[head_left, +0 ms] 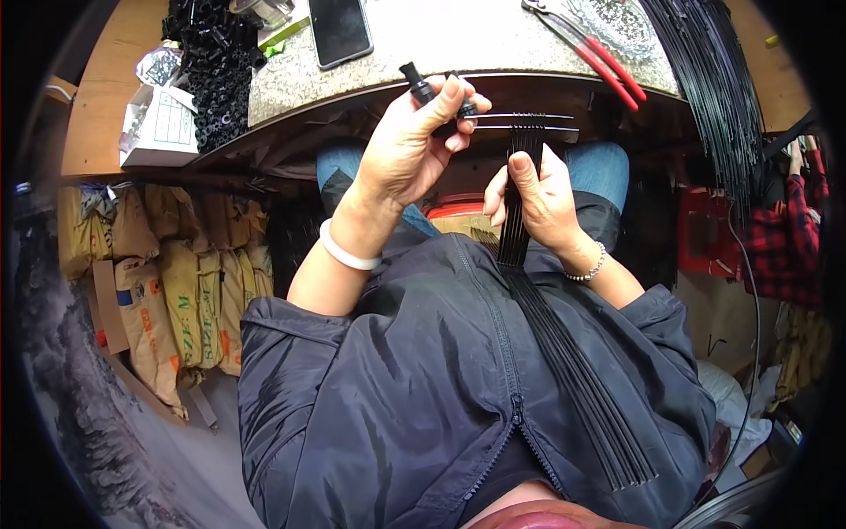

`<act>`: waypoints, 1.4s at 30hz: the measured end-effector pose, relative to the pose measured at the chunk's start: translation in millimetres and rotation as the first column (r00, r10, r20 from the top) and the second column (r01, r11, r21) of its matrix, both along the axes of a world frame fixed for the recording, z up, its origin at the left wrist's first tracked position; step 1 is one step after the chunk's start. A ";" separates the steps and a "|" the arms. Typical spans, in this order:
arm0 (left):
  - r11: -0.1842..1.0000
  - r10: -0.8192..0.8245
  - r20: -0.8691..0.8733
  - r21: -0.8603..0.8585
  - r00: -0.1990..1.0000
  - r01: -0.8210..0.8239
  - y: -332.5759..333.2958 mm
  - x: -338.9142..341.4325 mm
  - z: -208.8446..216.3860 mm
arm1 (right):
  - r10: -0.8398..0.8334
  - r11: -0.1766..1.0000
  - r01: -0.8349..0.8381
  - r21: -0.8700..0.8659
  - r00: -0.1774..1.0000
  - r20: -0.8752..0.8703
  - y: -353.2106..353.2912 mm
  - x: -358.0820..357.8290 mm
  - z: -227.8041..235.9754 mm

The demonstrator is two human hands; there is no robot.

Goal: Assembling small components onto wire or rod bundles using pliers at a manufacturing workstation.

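My left hand (401,154) is closed around a small black stepped cylindrical part (416,83). A second black fitting (467,108) shows at its fingertips. Two thin metal prongs (564,130) reach from that fitting to the right. Several thin black rods or cords (582,370) hang from the prongs by their upper ends. Their bundle passes through my right hand (542,203), whose thumb and fingers close on it below the prongs. The lower ends lie across my dark jacket (379,388). What the left palm covers is hidden.
A speckled worktop (493,44) runs ahead, carrying a phone (341,31) and red-handled pliers (608,70). Black parts (220,88) are heaped left, beside a white box (160,123). More black strands (705,88) overhang the right edge. Sacks (145,300) stand at left.
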State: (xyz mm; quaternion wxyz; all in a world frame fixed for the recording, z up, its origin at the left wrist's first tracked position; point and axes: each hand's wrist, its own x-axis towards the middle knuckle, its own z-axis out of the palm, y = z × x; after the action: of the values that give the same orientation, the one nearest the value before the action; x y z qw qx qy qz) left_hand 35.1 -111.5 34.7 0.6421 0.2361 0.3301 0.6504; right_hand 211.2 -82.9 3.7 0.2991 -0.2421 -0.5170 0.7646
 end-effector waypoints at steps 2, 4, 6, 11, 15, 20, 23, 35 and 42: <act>1.000 -0.003 0.011 -0.020 1.000 0.003 2.5 1.2 0.9 | -0.003 1.000 0.003 0.020 1.000 -0.007 -0.5 -1.4 -0.3; 0.999 -0.032 -0.034 0.022 0.999 0.033 4.8 2.1 0.3 | 0.008 1.000 -0.008 0.012 1.000 0.001 -0.8 -2.0 -0.2; 1.000 -0.027 -0.034 0.006 0.999 0.027 5.4 3.2 2.1 | 0.017 1.000 -0.017 0.005 1.000 0.007 -0.8 -2.9 -0.5; 1.000 -0.016 -0.154 -0.023 0.988 0.012 5.6 3.4 2.5 | 0.028 1.000 -0.028 0.010 1.000 -0.012 0.0 -4.6 0.2; 1.000 -0.007 -0.138 -0.024 0.990 0.004 8.6 3.5 -0.8 | 0.024 1.000 -0.024 0.018 1.000 -0.004 0.7 -4.6 -0.6; 0.998 -0.046 -0.090 0.038 0.995 0.050 9.0 3.1 -4.5 | 0.036 0.999 -0.036 0.020 0.999 -0.009 1.0 -5.5 1.4; 0.998 -0.045 -0.134 -0.039 0.990 0.040 8.6 4.3 -2.2 | 0.045 0.999 -0.045 0.009 0.999 -0.007 2.2 -5.0 -2.3; 0.999 -0.046 -0.079 -0.026 0.996 0.044 6.9 8.3 -5.3 | 0.044 0.999 -0.044 -0.007 0.999 -0.029 2.4 -6.2 -0.2; 0.999 -0.035 -0.167 -0.043 0.985 0.028 0.5 10.5 3.3 | 0.044 0.999 -0.044 0.004 0.999 -0.032 1.2 -3.6 -2.8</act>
State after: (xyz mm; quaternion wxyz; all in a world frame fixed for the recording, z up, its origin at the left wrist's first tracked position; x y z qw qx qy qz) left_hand 45.6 -111.0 38.0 0.6269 0.2822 0.3924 0.6110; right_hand 207.5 -81.7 0.9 0.2907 -0.2179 -0.5187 0.7739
